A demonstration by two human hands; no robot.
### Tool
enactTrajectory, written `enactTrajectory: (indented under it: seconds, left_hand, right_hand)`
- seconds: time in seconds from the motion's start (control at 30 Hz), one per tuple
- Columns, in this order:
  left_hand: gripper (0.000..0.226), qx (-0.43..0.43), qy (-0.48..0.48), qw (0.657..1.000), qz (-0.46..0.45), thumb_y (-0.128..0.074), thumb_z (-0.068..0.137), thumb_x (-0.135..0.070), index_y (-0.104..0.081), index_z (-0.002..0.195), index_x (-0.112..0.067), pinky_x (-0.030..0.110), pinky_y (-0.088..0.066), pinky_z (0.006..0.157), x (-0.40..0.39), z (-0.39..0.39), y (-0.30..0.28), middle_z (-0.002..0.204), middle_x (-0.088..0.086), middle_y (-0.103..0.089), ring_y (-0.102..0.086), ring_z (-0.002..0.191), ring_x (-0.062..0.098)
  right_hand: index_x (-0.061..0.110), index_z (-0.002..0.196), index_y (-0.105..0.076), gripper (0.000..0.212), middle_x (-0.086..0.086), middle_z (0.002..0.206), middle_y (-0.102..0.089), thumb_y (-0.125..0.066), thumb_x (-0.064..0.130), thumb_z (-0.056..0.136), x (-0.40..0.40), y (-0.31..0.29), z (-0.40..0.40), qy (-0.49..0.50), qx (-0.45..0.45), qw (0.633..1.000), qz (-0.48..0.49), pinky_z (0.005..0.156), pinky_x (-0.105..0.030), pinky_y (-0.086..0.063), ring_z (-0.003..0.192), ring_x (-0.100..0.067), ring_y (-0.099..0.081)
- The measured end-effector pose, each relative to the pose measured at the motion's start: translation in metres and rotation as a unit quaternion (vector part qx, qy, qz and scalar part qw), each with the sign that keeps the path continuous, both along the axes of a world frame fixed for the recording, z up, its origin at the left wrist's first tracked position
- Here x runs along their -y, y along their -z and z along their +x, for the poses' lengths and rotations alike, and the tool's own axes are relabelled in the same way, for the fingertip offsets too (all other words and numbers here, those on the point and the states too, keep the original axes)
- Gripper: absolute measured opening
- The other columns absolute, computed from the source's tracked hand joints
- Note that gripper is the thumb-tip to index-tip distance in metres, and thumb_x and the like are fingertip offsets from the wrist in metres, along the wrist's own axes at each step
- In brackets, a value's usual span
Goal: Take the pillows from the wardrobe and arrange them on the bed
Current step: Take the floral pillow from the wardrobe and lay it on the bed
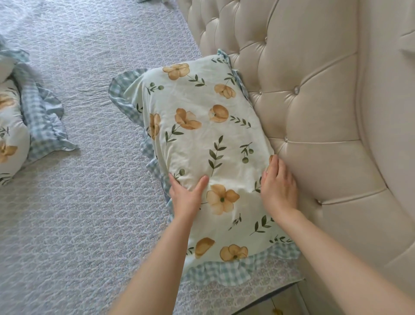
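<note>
A floral pillow point(202, 139) with a blue checked frill lies on the bed, leaning against the tufted cream headboard point(314, 101). My left hand point(187, 195) grips the pillow's left side, thumb on top and fingers under the edge. My right hand point(278, 186) lies flat on its right side, pressed where it meets the headboard. A second matching pillow point(13, 126) lies on the bed at the far left, partly cut off by the frame.
The grey-blue quilted bedspread point(89, 202) covers the bed. The bed's near corner and a strip of floor point(280, 303) show at the bottom right. More checked fabric peeks in at the top edge point(155, 1).
</note>
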State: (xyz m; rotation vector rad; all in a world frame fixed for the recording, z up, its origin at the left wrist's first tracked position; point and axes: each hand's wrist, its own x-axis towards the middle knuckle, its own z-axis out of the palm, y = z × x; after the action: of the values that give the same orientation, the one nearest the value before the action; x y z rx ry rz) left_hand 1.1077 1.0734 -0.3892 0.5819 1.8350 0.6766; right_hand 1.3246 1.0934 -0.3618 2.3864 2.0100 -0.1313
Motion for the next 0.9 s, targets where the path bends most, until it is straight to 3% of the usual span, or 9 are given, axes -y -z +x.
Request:
enactTrajectory:
  seconds: [0.13, 0.3, 0.47, 0.53, 0.6, 0.8, 0.9]
  left_hand:
    - [0.11, -0.037, 0.048, 0.998, 0.011, -0.06, 0.081, -0.069, 0.013, 0.156, -0.033, 0.056, -0.019, 0.117, 0.019, 0.008, -0.009, 0.167, 0.007, -0.002, -0.012, 0.152, 0.033]
    - [0.103, -0.036, 0.104, 0.994, 0.01, -0.062, 0.086, -0.06, 0.006, 0.158, -0.031, 0.051, -0.025, 0.116, 0.045, 0.003, -0.02, 0.166, 0.007, -0.013, -0.02, 0.15, 0.03]
    - [0.078, -0.063, 0.147, 0.987, 0.015, -0.064, 0.093, -0.03, -0.022, 0.157, -0.019, 0.043, -0.037, 0.114, 0.074, -0.008, -0.041, 0.158, 0.005, -0.036, -0.037, 0.142, 0.024]
    - [0.064, -0.047, 0.144, 0.988, 0.023, -0.062, 0.094, -0.021, -0.036, 0.152, -0.019, 0.031, -0.053, 0.094, 0.09, -0.015, -0.053, 0.149, 0.002, -0.049, -0.053, 0.125, 0.018]
    - [0.053, -0.047, 0.136, 0.989, 0.039, -0.061, 0.095, -0.019, -0.046, 0.146, -0.02, 0.02, -0.052, 0.077, 0.108, -0.024, -0.067, 0.137, -0.001, -0.059, -0.057, 0.105, 0.009]
    - [0.033, -0.08, 0.068, 0.991, 0.089, -0.057, 0.095, -0.013, -0.062, 0.127, -0.019, 0.026, -0.048, 0.09, 0.172, -0.067, -0.109, 0.113, -0.007, -0.069, -0.061, 0.107, 0.007]
    - [0.027, -0.1, 0.036, 0.988, 0.111, -0.057, 0.095, -0.011, -0.064, 0.119, -0.023, 0.022, -0.049, 0.087, 0.212, -0.09, -0.125, 0.104, -0.011, -0.071, -0.063, 0.101, 0.001]
  right_hand:
    - [0.005, 0.152, -0.015, 0.066, -0.025, 0.155, -0.021, -0.043, 0.029, 0.097, 0.017, -0.004, -0.002, -0.043, 0.01, 0.998, -0.048, 0.108, -0.051, -0.032, 0.137, -0.042, -0.028]
    - [0.014, 0.153, -0.01, 0.066, -0.02, 0.158, -0.01, -0.04, 0.034, 0.098, 0.03, -0.018, -0.003, -0.024, -0.019, 0.995, -0.095, 0.112, -0.05, -0.027, 0.142, -0.04, -0.018]
    - [0.011, 0.15, -0.023, 0.059, -0.015, 0.157, -0.02, -0.037, 0.038, 0.099, 0.05, -0.04, -0.016, -0.038, -0.059, 0.992, -0.105, 0.115, -0.046, -0.023, 0.144, -0.035, -0.016]
    - [0.011, 0.151, -0.02, 0.059, -0.012, 0.158, -0.022, -0.036, 0.037, 0.1, 0.064, -0.048, -0.027, -0.077, -0.099, 0.985, -0.119, 0.118, -0.041, -0.017, 0.146, -0.029, -0.014]
    - [0.01, 0.15, -0.021, 0.057, -0.009, 0.157, -0.025, -0.036, 0.035, 0.101, 0.082, -0.057, -0.042, -0.116, -0.139, 0.976, -0.123, 0.117, -0.036, -0.014, 0.145, -0.023, -0.016]
    - [0.01, 0.145, -0.033, 0.051, -0.007, 0.146, -0.042, -0.043, 0.03, 0.099, 0.142, -0.092, -0.103, -0.162, -0.241, 0.951, -0.104, 0.109, -0.035, -0.032, 0.136, -0.02, -0.035]
    - [0.012, 0.144, -0.035, 0.049, -0.004, 0.141, -0.046, -0.042, 0.03, 0.099, 0.175, -0.108, -0.135, -0.194, -0.274, 0.936, -0.102, 0.105, -0.031, -0.035, 0.132, -0.016, -0.039]
